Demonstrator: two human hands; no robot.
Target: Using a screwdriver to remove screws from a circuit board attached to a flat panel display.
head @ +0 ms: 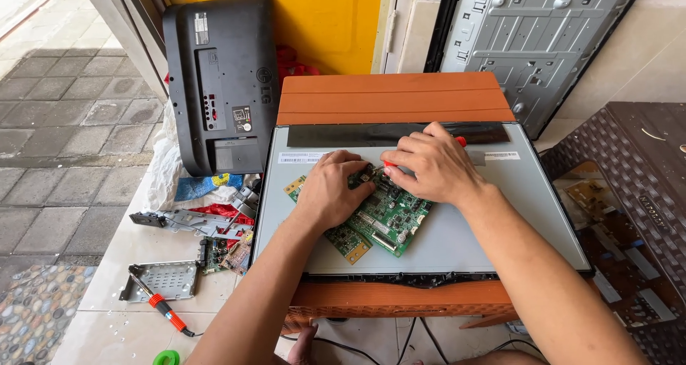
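Observation:
A green circuit board [389, 218] lies on the grey back of a flat display panel [500, 215] that rests on an orange table [389, 97]. My left hand [330, 188] presses down on the board's left part. My right hand [432, 166] grips a red-handled tool [461, 142], its tip hidden under my fingers near the board's top edge. A second, smaller green board [349, 242] pokes out beneath my left wrist.
A black monitor back cover [221, 86] leans against the yellow wall at the left. On the tiled floor lie a metal bracket [163, 279], a soldering iron with orange grip [163, 306], loose parts and small boards [225, 254]. A metal chassis [532, 36] leans at back right; a dark woven table [643, 193] stands right.

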